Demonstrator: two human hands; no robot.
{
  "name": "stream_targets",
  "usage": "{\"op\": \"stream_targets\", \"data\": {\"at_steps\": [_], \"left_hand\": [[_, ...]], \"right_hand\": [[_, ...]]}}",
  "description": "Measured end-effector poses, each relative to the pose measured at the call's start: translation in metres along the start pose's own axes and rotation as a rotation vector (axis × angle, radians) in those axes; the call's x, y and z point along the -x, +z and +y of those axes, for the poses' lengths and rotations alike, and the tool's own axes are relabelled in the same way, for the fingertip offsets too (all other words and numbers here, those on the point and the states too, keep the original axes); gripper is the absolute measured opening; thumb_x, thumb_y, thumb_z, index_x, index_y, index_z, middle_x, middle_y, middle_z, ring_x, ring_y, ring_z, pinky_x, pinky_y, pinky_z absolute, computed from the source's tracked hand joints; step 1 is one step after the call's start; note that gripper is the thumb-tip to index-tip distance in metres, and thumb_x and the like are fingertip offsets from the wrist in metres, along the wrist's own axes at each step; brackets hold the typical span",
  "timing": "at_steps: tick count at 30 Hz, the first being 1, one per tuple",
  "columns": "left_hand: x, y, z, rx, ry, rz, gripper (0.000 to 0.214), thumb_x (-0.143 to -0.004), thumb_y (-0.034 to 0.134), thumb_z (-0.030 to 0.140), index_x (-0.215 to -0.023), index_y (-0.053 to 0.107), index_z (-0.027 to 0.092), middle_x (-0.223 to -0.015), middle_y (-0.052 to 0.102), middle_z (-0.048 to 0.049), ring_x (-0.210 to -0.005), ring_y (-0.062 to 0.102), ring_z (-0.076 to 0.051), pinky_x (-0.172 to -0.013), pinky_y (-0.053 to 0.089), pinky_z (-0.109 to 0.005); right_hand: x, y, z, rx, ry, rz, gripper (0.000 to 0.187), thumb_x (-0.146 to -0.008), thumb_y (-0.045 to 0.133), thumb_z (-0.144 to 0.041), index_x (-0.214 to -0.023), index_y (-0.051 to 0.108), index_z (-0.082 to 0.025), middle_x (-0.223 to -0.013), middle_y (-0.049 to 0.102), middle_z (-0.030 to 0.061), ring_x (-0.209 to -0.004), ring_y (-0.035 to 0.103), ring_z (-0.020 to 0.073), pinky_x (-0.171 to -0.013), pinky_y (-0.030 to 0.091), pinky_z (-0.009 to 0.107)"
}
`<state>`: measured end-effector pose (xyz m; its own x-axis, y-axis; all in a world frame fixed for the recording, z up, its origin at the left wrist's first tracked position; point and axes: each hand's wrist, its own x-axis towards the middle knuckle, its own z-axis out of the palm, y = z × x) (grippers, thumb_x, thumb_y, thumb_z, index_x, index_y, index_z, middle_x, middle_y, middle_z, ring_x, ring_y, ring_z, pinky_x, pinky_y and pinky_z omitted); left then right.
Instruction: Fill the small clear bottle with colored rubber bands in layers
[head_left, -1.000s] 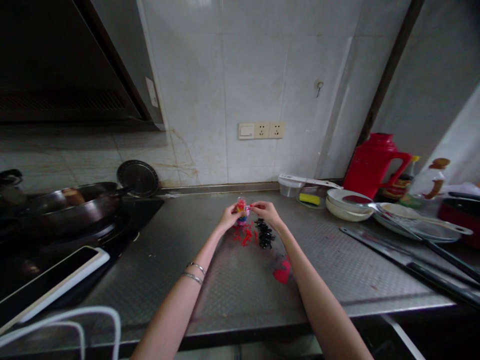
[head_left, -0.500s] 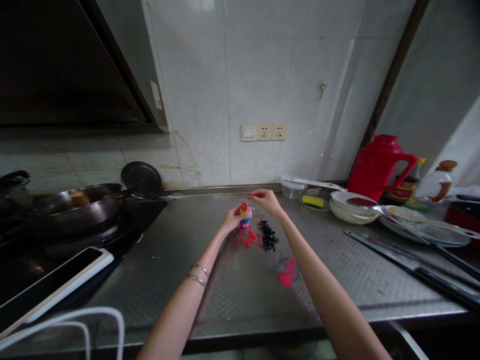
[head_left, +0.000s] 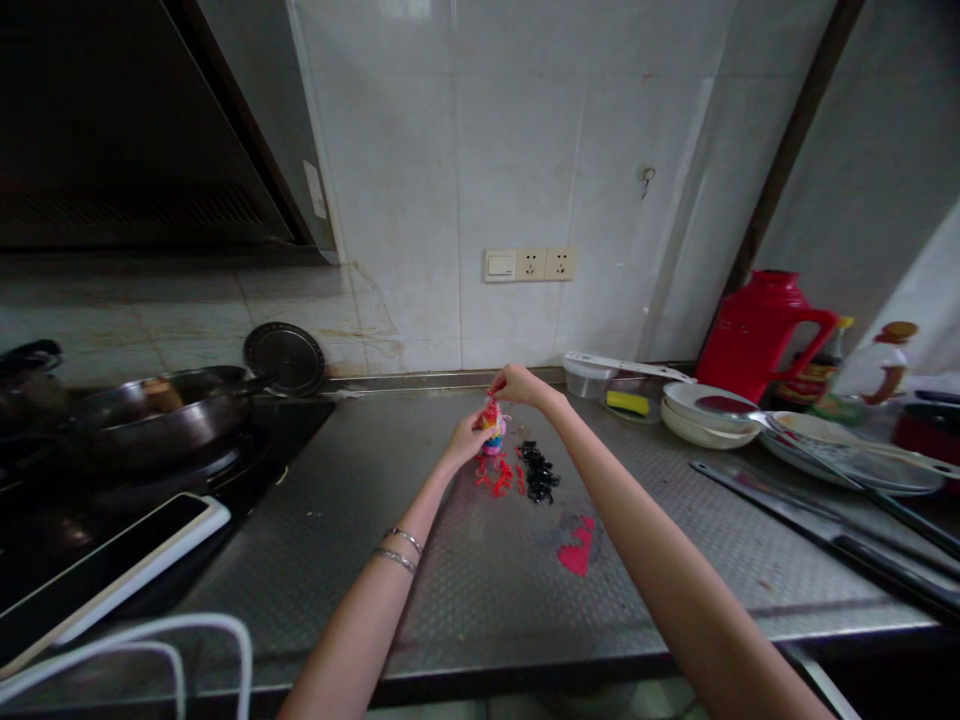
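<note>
My left hand (head_left: 466, 440) is closed round a small colourful toy-like object (head_left: 491, 428) with red, yellow, blue and pink parts, held upright over the steel counter (head_left: 480, 570). My right hand (head_left: 516, 384) pinches a thin red band just above the object's top. Below the hands lie a loose pile of red bands (head_left: 495, 475) and a pile of black bands (head_left: 538, 472). A red scrap (head_left: 576, 553) lies nearer to me on the counter.
A wok (head_left: 142, 405) sits on the stove at left, with a phone (head_left: 105, 575) and white cable (head_left: 135, 650) near the front. At right stand a red thermos jug (head_left: 757, 335), stacked bowls (head_left: 705, 410), plates, a sponge (head_left: 626, 402) and long knives (head_left: 817, 530).
My right hand has risen and moved toward the back wall, drawing the red band up over the object's top. My left hand stays in place on the object.
</note>
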<state>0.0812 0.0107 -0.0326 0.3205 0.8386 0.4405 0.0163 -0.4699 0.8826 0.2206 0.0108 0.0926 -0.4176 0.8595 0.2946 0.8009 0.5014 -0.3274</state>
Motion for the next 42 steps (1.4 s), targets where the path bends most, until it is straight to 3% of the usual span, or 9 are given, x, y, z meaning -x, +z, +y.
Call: {"op": "stream_targets", "data": {"at_steps": [6, 10, 13, 18, 23, 31, 42], "left_hand": [[-0.001, 0.001, -0.001, -0.001, -0.026, 0.026, 0.040, -0.067, 0.061, 0.016, -0.107, 0.056, 0.013, -0.102, 0.062, -0.0106, -0.085, 0.059, -0.017, -0.081, 0.044, -0.033], [-0.002, 0.000, -0.005, 0.018, -0.040, 0.035, 0.042, -0.065, 0.063, 0.017, -0.107, 0.056, 0.014, -0.100, 0.063, -0.0096, -0.083, 0.059, -0.017, -0.080, 0.045, -0.032], [-0.003, -0.001, -0.007, 0.045, -0.035, 0.040, 0.041, -0.064, 0.065, 0.018, -0.105, 0.057, 0.013, -0.099, 0.064, -0.0092, -0.083, 0.059, -0.016, -0.081, 0.044, -0.032], [-0.005, -0.001, -0.010, 0.102, -0.060, 0.052, 0.045, -0.062, 0.068, 0.019, -0.105, 0.057, 0.011, -0.103, 0.062, -0.0117, -0.088, 0.059, -0.018, -0.083, 0.044, -0.033], [-0.005, -0.001, -0.012, 0.083, -0.050, 0.053, 0.044, -0.064, 0.066, 0.018, -0.107, 0.056, 0.012, -0.106, 0.061, -0.0118, -0.091, 0.058, -0.018, -0.085, 0.042, -0.035], [-0.003, 0.001, -0.005, 0.067, -0.083, 0.081, 0.043, -0.063, 0.065, 0.012, -0.105, 0.056, 0.011, -0.103, 0.062, -0.0115, -0.088, 0.059, -0.018, -0.084, 0.043, -0.035], [-0.003, 0.001, -0.005, 0.068, -0.087, 0.090, 0.043, -0.062, 0.067, 0.015, -0.104, 0.058, 0.012, -0.101, 0.063, -0.0103, -0.087, 0.060, -0.018, -0.084, 0.044, -0.034]], "right_hand": [[-0.001, 0.000, -0.003, -0.019, 0.014, -0.021, 0.020, -0.060, 0.057, -0.014, -0.075, 0.070, -0.010, -0.065, 0.066, 0.0037, -0.060, 0.056, 0.0121, -0.052, 0.038, 0.017], [0.004, 0.002, 0.008, -0.126, 0.006, 0.137, 0.022, -0.063, 0.056, -0.018, -0.079, 0.069, -0.012, -0.070, 0.067, 0.0032, -0.064, 0.058, 0.0119, -0.057, 0.040, 0.016], [0.013, 0.014, 0.024, -0.096, 0.119, 0.245, 0.021, -0.066, 0.053, -0.022, -0.076, 0.069, -0.013, -0.069, 0.066, 0.0043, -0.066, 0.058, 0.0128, -0.058, 0.040, 0.017], [0.036, 0.052, 0.053, -0.001, 0.318, 0.044, 0.019, -0.063, 0.055, -0.023, -0.072, 0.069, -0.014, -0.068, 0.066, 0.0056, -0.067, 0.059, 0.0150, -0.057, 0.039, 0.018], [0.052, 0.080, 0.061, -0.004, 0.295, -0.078, 0.021, -0.061, 0.055, -0.018, -0.077, 0.068, -0.017, -0.074, 0.066, 0.0040, -0.070, 0.059, 0.0134, -0.060, 0.039, 0.017], [0.059, 0.085, 0.049, 0.129, 0.391, -0.110, 0.023, -0.062, 0.056, -0.023, -0.083, 0.067, -0.023, -0.086, 0.065, 0.0055, -0.079, 0.060, 0.0188, -0.061, 0.042, 0.022], [0.057, 0.084, 0.039, 0.166, 0.418, -0.136, 0.022, -0.064, 0.057, -0.021, -0.084, 0.065, -0.024, -0.089, 0.064, 0.0049, -0.082, 0.060, 0.0195, -0.065, 0.043, 0.024]]}}
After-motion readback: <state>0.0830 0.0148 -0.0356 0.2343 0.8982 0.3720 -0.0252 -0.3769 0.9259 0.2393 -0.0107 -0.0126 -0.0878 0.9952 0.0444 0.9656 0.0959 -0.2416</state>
